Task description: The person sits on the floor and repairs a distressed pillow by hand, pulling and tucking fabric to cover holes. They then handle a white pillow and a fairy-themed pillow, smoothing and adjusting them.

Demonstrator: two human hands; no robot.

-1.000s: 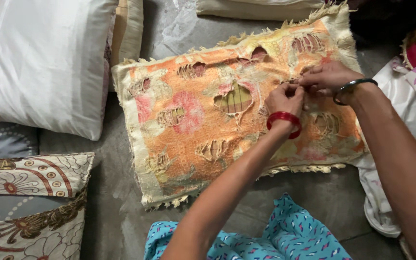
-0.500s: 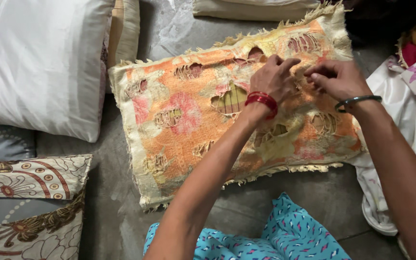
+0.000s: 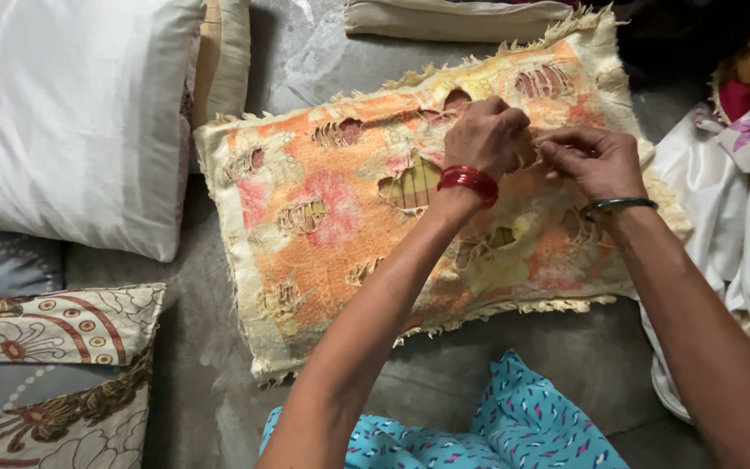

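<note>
Both hands drawn closer together since half a second ago, left hand point(image 3: 486, 135) and right hand point(image 3: 590, 159) curled, pinching frayed fabric of torn orange pillow cover point(image 3: 332, 217), centre frame, white pillow point(image 3: 71, 113) upper left.

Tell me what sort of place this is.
Probably a home, with someone sitting on a grey floor. A torn orange pillow lies there under both hands, with a white pillow and a patterned cushion beside it.

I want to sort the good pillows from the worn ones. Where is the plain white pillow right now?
In the head view the white pillow lies at upper left, left of the torn orange pillow and above the floral patterned cushion.
</note>
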